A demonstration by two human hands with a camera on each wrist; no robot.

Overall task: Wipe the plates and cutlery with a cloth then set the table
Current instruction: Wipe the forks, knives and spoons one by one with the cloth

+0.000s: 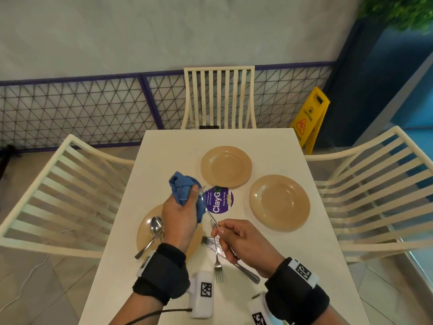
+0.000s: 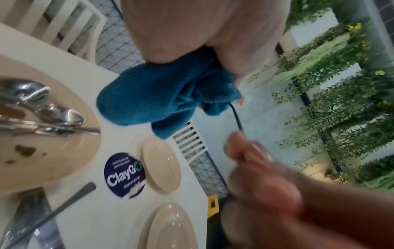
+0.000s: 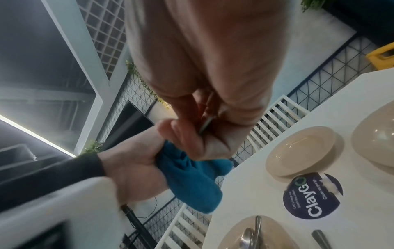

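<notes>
Step in hand: wiping one piece of cutlery. Left hand [image 1: 179, 216] bunches the blue cloth [image 1: 182, 191], fingers curled round it, with the working end of a utensil [image 1: 210, 218] buried in the folds; spoon or fork cannot be told, since the head is hidden. Right hand [image 1: 243, 242] pinches the handle, fingers closed on it, held above the counter [image 1: 269, 141]. Both hands hang over the near edge, between the near plate [image 1: 145, 233] and the round purple sticker [image 1: 219, 200]. Near plate carries a spoon [image 1: 155, 227] and shows brown specks in the left wrist view, so it likely still needs wiping. Fork [image 1: 218, 266] and a second handled piece lie on the counter just beside it. Two further plates, far plate [image 1: 226, 166] and right plate [image 1: 280, 202], look bare. Judgement: for a good wipe, squeeze the cloth firmly round the head and draw the handle out with a twist, keeping a steady pinch so the piece does not slip onto the plate.
</notes>
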